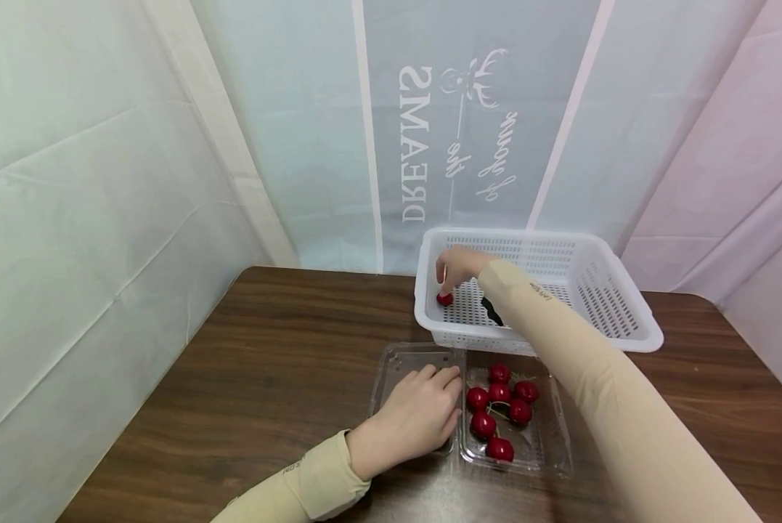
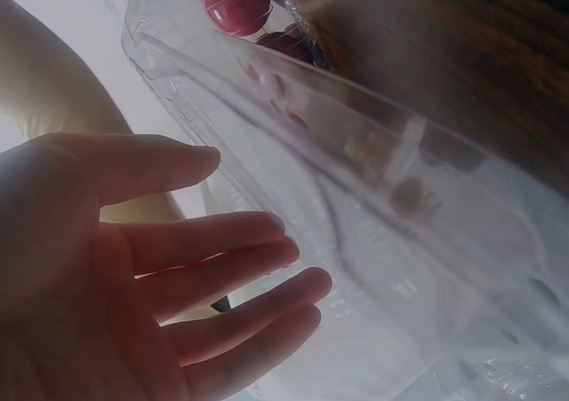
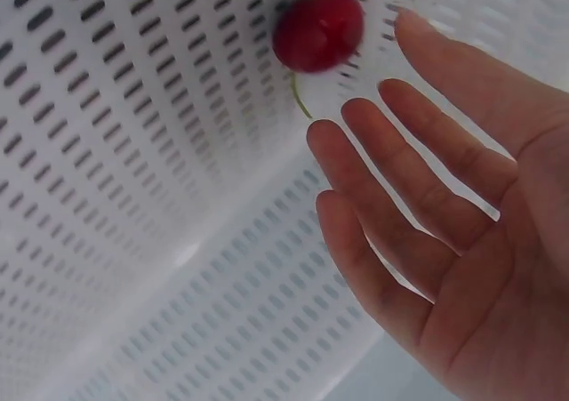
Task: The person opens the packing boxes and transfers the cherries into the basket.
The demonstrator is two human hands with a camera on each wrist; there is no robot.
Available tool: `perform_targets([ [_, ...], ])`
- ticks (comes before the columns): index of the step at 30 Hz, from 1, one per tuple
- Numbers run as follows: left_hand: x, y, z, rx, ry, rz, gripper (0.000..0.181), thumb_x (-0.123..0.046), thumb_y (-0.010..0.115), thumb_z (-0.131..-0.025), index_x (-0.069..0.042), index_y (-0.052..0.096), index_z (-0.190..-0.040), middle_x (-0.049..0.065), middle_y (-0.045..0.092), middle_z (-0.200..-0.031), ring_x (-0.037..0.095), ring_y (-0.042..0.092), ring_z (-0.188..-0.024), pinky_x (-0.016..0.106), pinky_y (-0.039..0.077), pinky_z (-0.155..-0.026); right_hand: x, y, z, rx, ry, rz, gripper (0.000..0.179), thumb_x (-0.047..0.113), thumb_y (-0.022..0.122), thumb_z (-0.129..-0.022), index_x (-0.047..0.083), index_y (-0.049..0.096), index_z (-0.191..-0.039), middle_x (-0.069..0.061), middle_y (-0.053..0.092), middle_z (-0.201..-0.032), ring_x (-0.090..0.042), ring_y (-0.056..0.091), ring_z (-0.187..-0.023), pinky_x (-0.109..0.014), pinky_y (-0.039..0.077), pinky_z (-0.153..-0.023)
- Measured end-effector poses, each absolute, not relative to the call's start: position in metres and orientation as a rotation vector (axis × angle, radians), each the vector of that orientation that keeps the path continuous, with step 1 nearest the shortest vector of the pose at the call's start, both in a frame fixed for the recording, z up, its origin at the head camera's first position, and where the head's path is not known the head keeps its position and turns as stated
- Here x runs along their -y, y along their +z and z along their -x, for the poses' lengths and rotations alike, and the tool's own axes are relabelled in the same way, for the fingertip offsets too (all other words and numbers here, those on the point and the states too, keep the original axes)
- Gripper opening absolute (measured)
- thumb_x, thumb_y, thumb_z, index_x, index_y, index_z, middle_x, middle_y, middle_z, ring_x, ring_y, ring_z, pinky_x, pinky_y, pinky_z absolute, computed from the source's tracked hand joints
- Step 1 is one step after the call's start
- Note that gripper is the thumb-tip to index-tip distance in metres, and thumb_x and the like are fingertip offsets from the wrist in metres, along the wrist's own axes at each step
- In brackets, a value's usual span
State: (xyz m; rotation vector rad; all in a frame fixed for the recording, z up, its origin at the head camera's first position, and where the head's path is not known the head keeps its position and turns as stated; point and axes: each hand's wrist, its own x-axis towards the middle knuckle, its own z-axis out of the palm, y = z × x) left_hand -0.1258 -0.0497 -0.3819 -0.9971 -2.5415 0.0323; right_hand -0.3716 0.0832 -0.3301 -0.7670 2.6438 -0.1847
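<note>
My right hand (image 1: 459,267) is inside the white plastic basket (image 1: 539,340), close above a single red cherry (image 3: 318,30). In the right wrist view that cherry, with its green stem, lies on the perforated plastic; a small gap parts it from my spread fingertips. My left hand (image 1: 412,411) is at the hinge side of the clear plastic box's lid (image 1: 391,361), its fingers loosely extended and holding nothing; whether they touch the lid I cannot tell. Several red cherries (image 1: 483,425) with stems sit in the other half of the clear box (image 1: 539,465).
The basket stands at the back of the brown wooden table (image 1: 286,349), just behind the clear box. Grey-blue cloth (image 1: 319,145) with white lettering hangs behind the table. My right forearm (image 1: 593,385) passes over the basket's front rim.
</note>
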Motion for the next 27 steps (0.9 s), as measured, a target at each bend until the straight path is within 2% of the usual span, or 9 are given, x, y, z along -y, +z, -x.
perform_targets([
  [8,0.051,-0.384,0.125,2.546,0.017,0.997,0.027,-0.032,0.066,-0.083,-0.012,0.067,-0.1,0.003,0.065,-0.117,0.017,0.061,-0.091,0.028,0.051,-0.069,-0.086,-0.313,0.363,-2.662,-0.166,0.75,0.022,0.024,0.069,-0.086,0.006,0.069,-0.098,-0.012,0.068,-0.1,-0.027,0.068,-0.088,-0.032,0.051,-0.074],
  [17,0.05,-0.383,0.124,2.569,0.022,0.993,0.026,-0.032,0.065,-0.084,-0.012,0.067,-0.1,0.003,0.065,-0.118,0.017,0.061,-0.092,0.028,0.051,-0.07,-0.091,-0.293,0.351,-2.705,-0.084,0.867,0.015,0.024,0.066,-0.087,0.01,0.069,-0.091,-0.007,0.071,-0.089,-0.015,0.064,-0.073,-0.031,0.05,-0.072],
  [27,0.049,-0.381,0.125,2.58,-0.001,1.002,0.026,-0.031,0.064,-0.085,-0.011,0.067,-0.1,0.004,0.065,-0.119,0.018,0.061,-0.093,0.029,0.051,-0.07,-0.101,-0.275,0.334,-2.758,-0.075,0.972,0.011,0.021,0.066,-0.086,0.011,0.069,-0.09,-0.006,0.069,-0.092,-0.02,0.063,-0.085,-0.037,0.05,-0.08],
])
